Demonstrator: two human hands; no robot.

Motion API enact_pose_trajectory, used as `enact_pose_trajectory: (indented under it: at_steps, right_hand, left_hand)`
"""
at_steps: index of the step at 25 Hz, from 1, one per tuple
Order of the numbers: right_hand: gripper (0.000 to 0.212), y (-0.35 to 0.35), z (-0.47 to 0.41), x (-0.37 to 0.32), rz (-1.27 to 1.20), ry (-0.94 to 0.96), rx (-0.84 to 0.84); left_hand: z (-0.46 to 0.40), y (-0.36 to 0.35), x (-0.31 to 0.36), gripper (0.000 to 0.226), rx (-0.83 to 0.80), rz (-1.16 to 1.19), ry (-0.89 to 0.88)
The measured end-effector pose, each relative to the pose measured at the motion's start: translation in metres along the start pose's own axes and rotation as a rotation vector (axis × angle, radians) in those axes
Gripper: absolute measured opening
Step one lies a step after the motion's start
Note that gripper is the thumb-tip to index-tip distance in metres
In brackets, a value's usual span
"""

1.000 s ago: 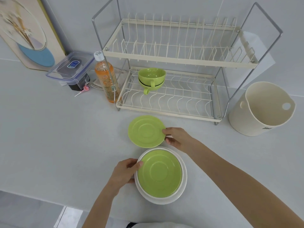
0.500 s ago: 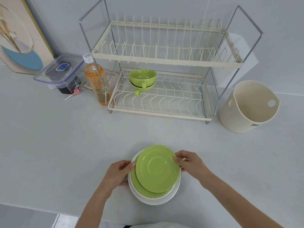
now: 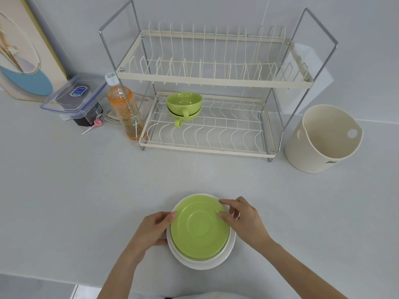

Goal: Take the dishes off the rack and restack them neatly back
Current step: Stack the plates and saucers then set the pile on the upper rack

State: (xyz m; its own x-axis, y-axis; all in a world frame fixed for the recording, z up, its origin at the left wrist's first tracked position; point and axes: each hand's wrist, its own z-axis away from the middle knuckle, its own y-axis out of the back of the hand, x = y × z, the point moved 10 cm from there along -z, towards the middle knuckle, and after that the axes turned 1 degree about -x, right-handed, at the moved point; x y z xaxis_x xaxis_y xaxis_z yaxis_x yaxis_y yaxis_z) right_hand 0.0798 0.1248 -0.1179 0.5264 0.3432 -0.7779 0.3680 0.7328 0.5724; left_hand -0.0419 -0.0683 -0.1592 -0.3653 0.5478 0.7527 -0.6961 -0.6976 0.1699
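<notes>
A green saucer (image 3: 199, 228) lies on top of a stack of white plates (image 3: 201, 263) on the counter near the front edge; a second green saucer lies hidden under it. My left hand (image 3: 154, 228) grips the stack's left rim. My right hand (image 3: 243, 219) rests its fingertips on the top saucer's right edge. The two-tier cream wire rack (image 3: 211, 79) stands at the back. Two stacked green cups (image 3: 184, 106) sit at the left of its lower tier. Its upper tier holds nothing.
An orange drink bottle (image 3: 124, 108) stands against the rack's left side, with a clear lidded box (image 3: 74, 98) and a pink lollipop (image 3: 95, 124) beyond it. A cream bucket (image 3: 323, 140) stands right of the rack. A picture board (image 3: 23, 50) leans at the far left.
My right hand carried the loose green saucer from the counter onto the stack and set it squarely over the other green saucer. My left hand stayed on the stack's rim.
</notes>
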Motion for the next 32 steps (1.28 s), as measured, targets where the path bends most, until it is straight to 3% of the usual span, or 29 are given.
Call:
enact_pose_trajectory:
  at_steps: [7, 9, 12, 22, 32]
  right_hand:
    - [0.051, -0.013, 0.018, 0.035, -0.14, -0.32, -0.177]
    - [0.049, -0.024, 0.027, 0.039, -0.256, -0.392, -0.257]
    - [0.041, -0.029, 0.031, 0.043, -0.362, -0.429, -0.245]
    - [0.033, 0.009, 0.022, 0.024, -0.35, -0.348, -0.117]
    - [0.028, 0.136, -0.002, -0.089, -0.285, -0.083, -0.009]
  left_hand:
    - [0.004, -0.005, -0.001, 0.023, -0.09, 0.017, -0.001]
    - [0.004, -0.004, -0.003, 0.026, -0.097, 0.02, 0.009]
    - [0.005, -0.005, -0.002, 0.029, -0.099, 0.022, 0.014]
    - [0.007, -0.012, 0.029, 0.028, -0.109, -0.009, -0.05]
    - [0.039, -0.015, 0.19, 0.005, -0.172, 0.002, -0.336]
